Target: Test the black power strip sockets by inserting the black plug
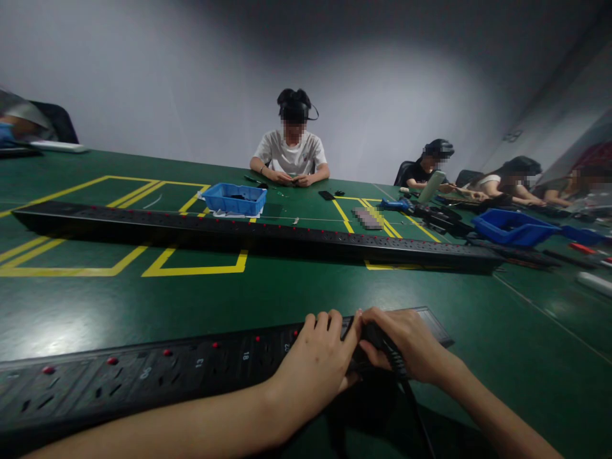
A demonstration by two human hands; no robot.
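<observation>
Power strip [186,375] is lying at the near edge of the worktop [191,299], stretching from the left side of the view to its right end beneath the hands. Left hand [316,357] is bending over the strip near that end, its fingers resting on the top; what its fingertips are pinching, if anything, I cannot tell. Right hand [412,338] is curling around the ribbed sleeve [398,360] of a black cord [415,408], which is hanging down toward the wearer. The two hands are nearly meeting (index fingers close together), so they are hiding the spot between cord and strip.

As for progress, the strip itself is looking complete along its visible length: sockets, red buttons [167,352] and white numbers are all showing. Work is apparently centring on the cord end, and whether the cord is already sitting firmly there I cannot judge. A second strip [268,237] is lying across the worktop farther off, untouched by the wearer, with a blue tray [234,205] standing just beyond it.
</observation>
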